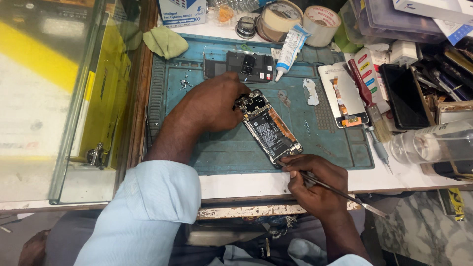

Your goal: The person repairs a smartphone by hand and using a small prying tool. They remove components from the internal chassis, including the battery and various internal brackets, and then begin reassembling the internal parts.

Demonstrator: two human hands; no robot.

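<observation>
here, from my remote seat, i see the opened phone lying tilted on the blue work mat, back cover off, its battery and circuit board showing, its lower end near the mat's front edge. my left hand rests on the mat beside the phone's upper end, fingers curled and pinching that top corner. my right hand sits at the phone's lower end, fingers clenched round a thin metal tool whose tip touches the phone's bottom edge; the tool's handle runs out past the table's front edge.

just beyond the phone's top, a dark back cover lies flat on the mat, and a white glue tube leans beside it. a pale scrap lies on the mat to the right. further right, a screen part with an orange flex cable lies face down, a red-handled brush across it, and a dark phone next to that. two tape rolls stand behind the mat, a green cloth at its far left corner, and a clear plastic bottle lies on its side at the right. a glass counter sits to the left.
</observation>
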